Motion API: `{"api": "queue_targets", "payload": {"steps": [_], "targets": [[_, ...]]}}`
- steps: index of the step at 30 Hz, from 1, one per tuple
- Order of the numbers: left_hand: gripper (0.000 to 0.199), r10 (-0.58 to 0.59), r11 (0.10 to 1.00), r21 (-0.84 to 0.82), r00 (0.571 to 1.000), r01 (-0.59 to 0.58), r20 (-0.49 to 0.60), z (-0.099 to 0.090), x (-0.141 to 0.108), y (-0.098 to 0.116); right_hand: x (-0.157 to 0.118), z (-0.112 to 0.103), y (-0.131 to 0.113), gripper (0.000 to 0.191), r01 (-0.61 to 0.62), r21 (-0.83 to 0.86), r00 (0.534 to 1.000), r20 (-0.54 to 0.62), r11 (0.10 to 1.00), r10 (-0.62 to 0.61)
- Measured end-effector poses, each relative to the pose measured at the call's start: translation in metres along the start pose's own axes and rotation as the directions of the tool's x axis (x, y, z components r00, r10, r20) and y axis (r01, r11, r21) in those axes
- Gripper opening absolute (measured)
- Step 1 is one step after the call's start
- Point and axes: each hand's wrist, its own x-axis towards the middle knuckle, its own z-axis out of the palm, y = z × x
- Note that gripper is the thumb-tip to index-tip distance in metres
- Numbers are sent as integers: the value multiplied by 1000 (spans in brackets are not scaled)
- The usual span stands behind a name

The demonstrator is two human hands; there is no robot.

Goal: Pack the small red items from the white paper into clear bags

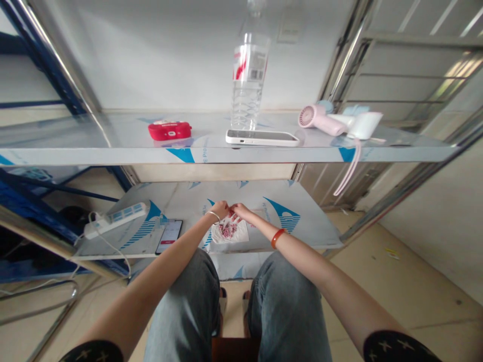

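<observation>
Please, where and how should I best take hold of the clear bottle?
Probably grip the clear bottle around its labelled middle, coming from the left: it stands upright, and the white phone lies before its base, reaching out rightward.

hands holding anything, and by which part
Cannot tell: left hand and right hand are together near red beadlike pieces; anything between the hands is too small to identify.
</observation>
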Motion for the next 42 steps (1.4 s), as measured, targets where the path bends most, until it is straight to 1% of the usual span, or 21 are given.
{"api": "queue_targets", "payload": {"steps": [4, 8, 12, 18, 21, 25, 28, 31, 34, 36, 37, 39, 42], "targets": [[32, -49, 996, 71, 998, 46, 43, -1, -1, 3, 7, 5, 1, 20, -31, -95, 995, -97, 995, 22], [34, -150, 988, 46, 987, 147, 58, -3, -3, 5, 5, 7, -4, 25, -49, -263, 986, -167, 964, 4], [34, -186, 982, 28, 982, 185, 24, 0, -2, 6, -3, 7, -13, 28, -113, -412, 975, -223, 904, 21], [31, -201, 979, 30, 979, 202, -17, 2, 2, 7, -12, 6, -28, 28, -171, -499, 964, -265, 849, 38], [30, -217, 976, 27, 976, 218, -35, 1, 1, 5, -14, 7, -30, 28, -184, -550, 961, -276, 815, 31], [32, -262, 964, 12, 961, 264, -90, 0, 0, -8, -10, 12, -24, 29, -145, -654, 955, -288, 743, -67], [30, -192, 981, -17, 977, 192, -90, 0, 1, -20, -7, 12, -16, 27, -123, -692, 956, -276, 711, -103], [26, -117, 992, -59, 992, 114, -49, 1, 1, -26, -6, 7, -11, 21, -108, -695, 949, -286, 711, -136], [25, -116, 987, -109, 993, 116, 3, 1, 3, -25, -9, 4, -10, 19, -10, -699, 919, -289, 715, -269], [26, -127, 983, -132, 992, 127, 15, 1, 3, -23, -11, 4, -10, 16, 79, -706, 904, -247, 704, -349], [26, -127, 983, -134, 992, 128, 16, 1, 3, -22, -12, 5, -10, 15, 111, -706, 904, -221, 699, -367], [27, -123, 986, -114, 992, 123, 10, 1, 3, -20, -13, 7, -10, 17, 140, -702, 915, -177, 699, -361], [27, -109, 992, -62, 994, 108, -15, 1, 2, -19, -11, 9, -8, 21, 108, -691, 940, -164, 715, -300]]}}
